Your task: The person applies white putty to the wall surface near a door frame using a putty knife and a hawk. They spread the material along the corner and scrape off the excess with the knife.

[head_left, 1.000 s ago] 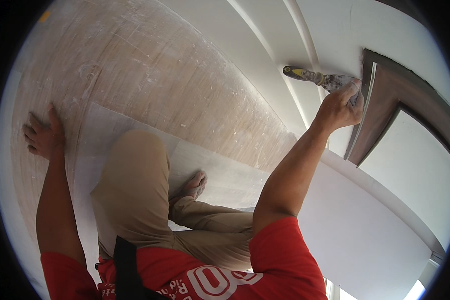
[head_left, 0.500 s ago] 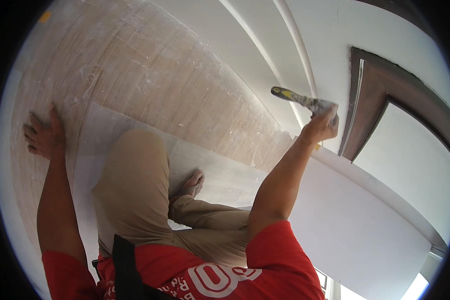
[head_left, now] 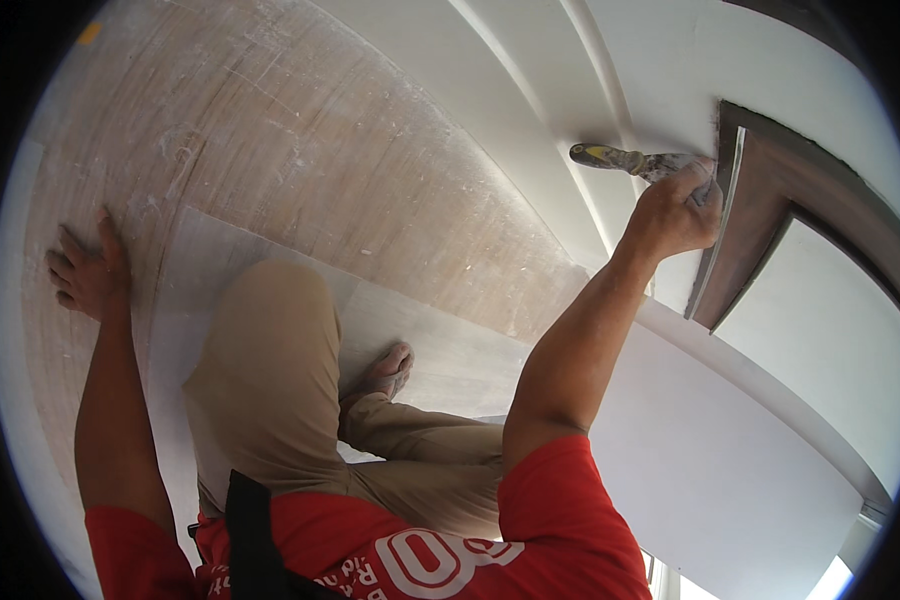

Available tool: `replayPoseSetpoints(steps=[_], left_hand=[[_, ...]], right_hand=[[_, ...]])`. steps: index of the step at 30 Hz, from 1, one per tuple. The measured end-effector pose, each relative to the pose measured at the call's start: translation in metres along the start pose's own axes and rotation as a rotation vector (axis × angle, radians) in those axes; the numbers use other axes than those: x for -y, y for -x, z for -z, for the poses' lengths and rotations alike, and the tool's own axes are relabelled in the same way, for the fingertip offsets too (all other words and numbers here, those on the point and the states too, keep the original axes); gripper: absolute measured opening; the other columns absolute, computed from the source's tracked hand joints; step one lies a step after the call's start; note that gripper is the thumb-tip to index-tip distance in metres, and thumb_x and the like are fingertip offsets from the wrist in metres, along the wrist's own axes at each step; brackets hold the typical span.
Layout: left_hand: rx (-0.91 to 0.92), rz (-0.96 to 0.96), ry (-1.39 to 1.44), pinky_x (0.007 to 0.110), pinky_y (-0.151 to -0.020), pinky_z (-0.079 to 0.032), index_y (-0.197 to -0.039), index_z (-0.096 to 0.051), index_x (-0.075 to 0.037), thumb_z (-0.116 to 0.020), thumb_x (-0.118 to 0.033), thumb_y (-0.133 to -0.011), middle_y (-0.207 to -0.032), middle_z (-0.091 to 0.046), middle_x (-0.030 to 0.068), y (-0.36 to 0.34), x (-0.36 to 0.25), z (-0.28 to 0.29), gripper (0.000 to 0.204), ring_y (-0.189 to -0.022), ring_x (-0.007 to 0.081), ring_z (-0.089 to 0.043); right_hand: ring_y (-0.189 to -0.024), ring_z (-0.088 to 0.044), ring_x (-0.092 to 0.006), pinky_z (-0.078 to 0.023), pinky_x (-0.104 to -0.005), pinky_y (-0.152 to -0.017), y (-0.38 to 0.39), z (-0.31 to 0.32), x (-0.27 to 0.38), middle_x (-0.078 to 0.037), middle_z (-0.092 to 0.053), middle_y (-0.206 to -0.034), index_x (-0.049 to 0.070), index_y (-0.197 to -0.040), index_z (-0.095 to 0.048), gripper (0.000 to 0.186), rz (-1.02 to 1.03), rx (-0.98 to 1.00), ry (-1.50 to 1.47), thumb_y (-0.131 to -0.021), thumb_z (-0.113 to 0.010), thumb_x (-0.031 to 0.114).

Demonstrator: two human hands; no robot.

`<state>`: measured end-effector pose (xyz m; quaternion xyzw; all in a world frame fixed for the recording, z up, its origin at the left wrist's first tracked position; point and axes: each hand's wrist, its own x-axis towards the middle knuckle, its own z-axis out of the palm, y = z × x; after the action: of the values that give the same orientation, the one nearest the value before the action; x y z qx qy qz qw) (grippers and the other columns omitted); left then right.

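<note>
My right hand [head_left: 678, 210] is closed around the blade end of a putty knife [head_left: 638, 162], up against the white wall beside a dark brown frame. The knife's black and yellow handle points left, away from my fist, and its metal is smeared with pale filler. Much of the blade is hidden by my fingers. My left hand [head_left: 92, 270] lies with fingers spread on the dusty wood-look floor [head_left: 300, 140] at the far left, holding nothing.
The white wall [head_left: 660, 60] carries raised moulding strips [head_left: 505, 60] and the dark brown frame [head_left: 760, 190]. A grey sheet [head_left: 440, 305] lies on the floor under my bent knee [head_left: 270, 340] and sandalled foot [head_left: 388, 370]. White dust and crumbs speckle the boards.
My right hand has moved right and slightly up with the putty knife, closer to the brown frame. My left hand has stayed on the floor.
</note>
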<state>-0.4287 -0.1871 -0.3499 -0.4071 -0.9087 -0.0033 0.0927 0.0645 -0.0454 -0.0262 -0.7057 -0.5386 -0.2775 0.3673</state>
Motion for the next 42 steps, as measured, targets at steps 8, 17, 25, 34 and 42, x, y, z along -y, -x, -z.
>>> replayPoseSetpoints(steps=[8, 17, 25, 34, 42], left_hand=[[-0.001, 0.005, 0.008, 0.051, -0.111, -0.01, -0.145, -0.031, -0.017, -0.034, -0.077, -0.081, -0.149, -0.023, 0.0196, -0.001, 0.001, 0.0, 0.088, -0.14, 0.0334, -0.017], [-0.042, -0.005, 0.034, 0.054, -0.11, -0.014, -0.145, -0.032, -0.019, -0.035, -0.077, -0.081, -0.149, -0.024, 0.019, -0.002, 0.002, 0.001, 0.086, -0.139, 0.0346, -0.02], [0.051, 0.028, -0.004, 0.053, -0.111, -0.01, -0.144, -0.032, -0.015, -0.036, -0.076, -0.081, -0.15, -0.022, 0.0213, -0.003, -0.006, 0.015, 0.088, -0.14, 0.0348, -0.017], [0.007, 0.013, 0.019, 0.055, -0.108, -0.016, -0.144, -0.033, -0.017, -0.036, -0.075, -0.082, -0.148, -0.025, 0.0209, -0.002, -0.004, 0.013, 0.085, -0.138, 0.0351, -0.021], [0.085, 0.024, -0.024, 0.053, -0.109, -0.016, -0.144, -0.033, -0.017, -0.038, -0.072, -0.084, -0.149, -0.024, 0.02, -0.004, -0.008, 0.029, 0.082, -0.138, 0.0349, -0.02]], right_hand=[[-0.053, -0.056, -0.0181, -0.044, -0.031, -0.048, 0.0, 0.014, -0.07, -0.013, -0.064, -0.064, -0.009, -0.075, -0.064, 0.034, -0.002, -0.067, -0.008, -0.088, -0.057, 0.021], [-0.057, -0.057, -0.019, -0.048, -0.0307, -0.054, 0.022, 0.07, -0.147, -0.013, -0.06, -0.066, -0.007, -0.072, -0.062, 0.033, -0.631, -0.165, -0.166, -0.084, -0.064, 0.023], [-0.088, -0.058, -0.0296, -0.051, -0.0384, -0.08, 0.038, 0.033, -0.073, -0.02, -0.056, -0.104, -0.004, -0.121, -0.043, 0.04, -0.819, -0.067, -1.105, -0.084, -0.055, 0.007], [-0.089, -0.059, -0.0281, -0.052, -0.0389, -0.076, 0.059, 0.011, -0.002, -0.019, -0.053, -0.107, -0.005, -0.126, -0.043, 0.041, -0.847, 0.107, -0.961, -0.088, -0.05, 0.007], [-0.078, -0.055, -0.0168, -0.045, -0.0299, -0.063, 0.003, -0.011, 0.043, -0.011, -0.059, -0.093, -0.005, -0.105, -0.057, 0.036, -0.707, -0.269, -0.554, -0.08, -0.07, 0.017]])
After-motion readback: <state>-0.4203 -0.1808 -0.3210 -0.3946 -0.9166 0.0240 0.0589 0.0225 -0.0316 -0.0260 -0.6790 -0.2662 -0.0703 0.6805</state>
